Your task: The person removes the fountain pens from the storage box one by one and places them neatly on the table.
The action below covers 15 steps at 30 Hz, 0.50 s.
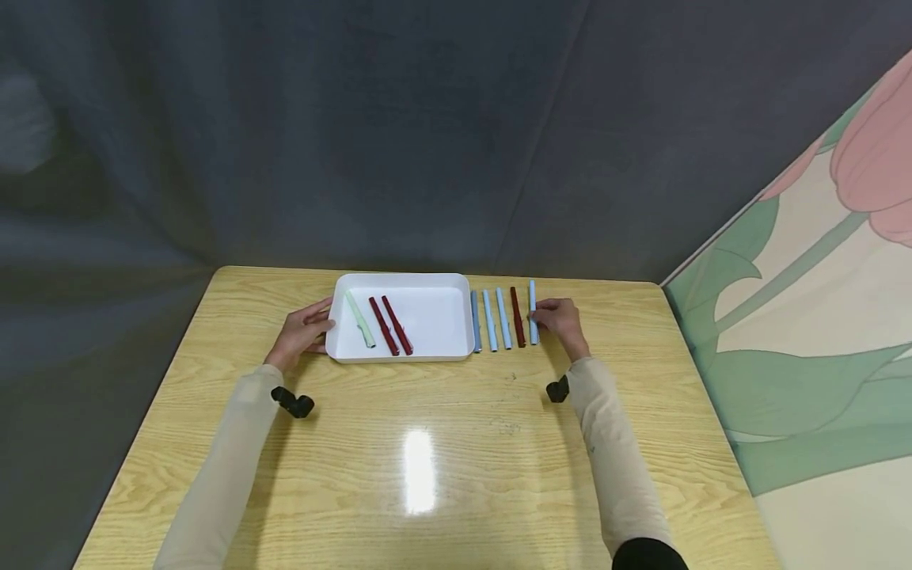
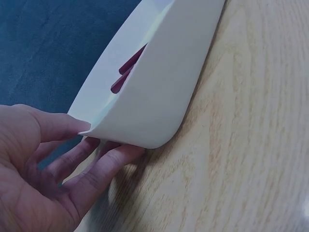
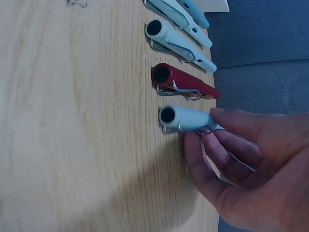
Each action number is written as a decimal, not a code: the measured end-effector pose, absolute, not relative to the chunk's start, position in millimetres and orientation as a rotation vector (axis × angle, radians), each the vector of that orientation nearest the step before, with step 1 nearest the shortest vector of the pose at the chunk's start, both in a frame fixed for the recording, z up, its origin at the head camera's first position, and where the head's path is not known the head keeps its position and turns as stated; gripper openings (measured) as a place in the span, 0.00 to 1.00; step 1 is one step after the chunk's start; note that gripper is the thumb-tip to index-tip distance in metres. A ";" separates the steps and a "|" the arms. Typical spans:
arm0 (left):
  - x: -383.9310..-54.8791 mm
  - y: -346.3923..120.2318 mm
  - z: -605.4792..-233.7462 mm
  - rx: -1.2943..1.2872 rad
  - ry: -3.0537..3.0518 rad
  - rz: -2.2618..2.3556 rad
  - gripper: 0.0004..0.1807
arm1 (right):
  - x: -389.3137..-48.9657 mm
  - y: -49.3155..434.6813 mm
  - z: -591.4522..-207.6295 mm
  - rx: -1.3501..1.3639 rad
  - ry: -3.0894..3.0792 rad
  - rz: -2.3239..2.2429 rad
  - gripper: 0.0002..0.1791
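Observation:
At its left end, the white tray (image 1: 438, 317) is gripped by my left hand (image 1: 302, 331); the left wrist view shows the thumb over the rim and fingers beneath. Inside the tray lie a pale green pen (image 1: 359, 319) and two dark red pens (image 1: 385, 326). My right hand (image 1: 563, 321) pinches a light blue pen (image 3: 186, 118) between thumb and fingers, at the right end of a row of pens. Beside it lies a red pen (image 3: 181, 82) with a wire clip. Its black end faces the near side, like that of the pinched pen.
Left of the red pen, two light blue pens (image 1: 503, 318) and a darker blue pen (image 1: 476, 321) continue the row up to the tray's right side. A dark curtain (image 1: 399, 142) hangs behind the wooden table (image 1: 356, 467). To the right is a wall with painted flowers (image 1: 819, 332).

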State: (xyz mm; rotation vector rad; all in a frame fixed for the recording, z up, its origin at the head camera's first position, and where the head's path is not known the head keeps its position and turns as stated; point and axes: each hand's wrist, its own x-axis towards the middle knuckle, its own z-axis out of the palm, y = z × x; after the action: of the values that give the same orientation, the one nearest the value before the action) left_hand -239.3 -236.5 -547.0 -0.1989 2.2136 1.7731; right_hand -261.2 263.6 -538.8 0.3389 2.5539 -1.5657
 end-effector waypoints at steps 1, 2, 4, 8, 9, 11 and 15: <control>-239.0 -235.8 -546.7 -0.205 2.214 1.769 0.34 | -259.9 263.8 -538.6 0.325 2.554 -1.558 0.17; -238.8 -235.1 -546.4 -0.210 2.215 1.765 0.34 | -259.0 264.2 -538.4 0.311 2.550 -1.555 0.17; -238.5 -234.1 -546.0 -0.220 2.219 1.754 0.33 | -258.3 266.1 -539.5 0.282 2.545 -1.554 0.14; -238.7 -234.0 -545.4 -0.236 2.233 1.740 0.33 | -258.2 265.4 -538.1 0.276 2.569 -1.507 0.14; -238.9 -234.2 -545.4 -0.236 2.233 1.739 0.34 | -258.3 264.8 -538.0 0.284 2.580 -1.490 0.14; -239.3 -234.6 -545.4 -0.235 2.232 1.738 0.34 | -258.5 262.2 -537.9 0.314 2.611 -1.441 0.16; -239.6 -235.4 -546.4 -0.238 2.230 1.737 0.34 | -258.6 260.8 -539.6 0.337 2.665 -1.351 0.20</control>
State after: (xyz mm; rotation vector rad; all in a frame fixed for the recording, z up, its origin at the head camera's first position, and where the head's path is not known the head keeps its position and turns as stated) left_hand -239.6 -235.4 -546.4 -0.2379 2.2301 1.7367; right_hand -258.6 260.8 -539.6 0.3373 2.6653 -1.3514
